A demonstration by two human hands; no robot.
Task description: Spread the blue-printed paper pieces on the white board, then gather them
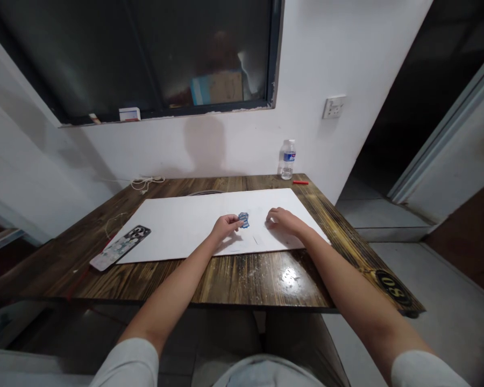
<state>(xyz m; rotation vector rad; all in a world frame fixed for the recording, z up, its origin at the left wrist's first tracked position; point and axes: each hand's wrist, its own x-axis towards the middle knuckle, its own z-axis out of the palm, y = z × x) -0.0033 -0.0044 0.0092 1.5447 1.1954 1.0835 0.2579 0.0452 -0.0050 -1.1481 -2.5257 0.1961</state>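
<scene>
Over the white board [193,226], my left hand [225,226] is closed in a pinch on a small blue-and-white patterned piece [244,219]. It has jagged, stepped edges and looks like a few flat layers fanned on each other; its exact kind is too small to make out. To its right, my right hand [283,220] is low over the board with fingers bent and a little apart. Nothing shows in it, though its palm side is hidden. A short thin dark mark [255,240] lies on the board between the hands.
On the wooden table [250,279], a phone [121,247] overlaps the board's left corner. A white cable [145,183] lies at the back left. A water bottle [287,161] and a red stick [300,183] are at the back right, near the wall.
</scene>
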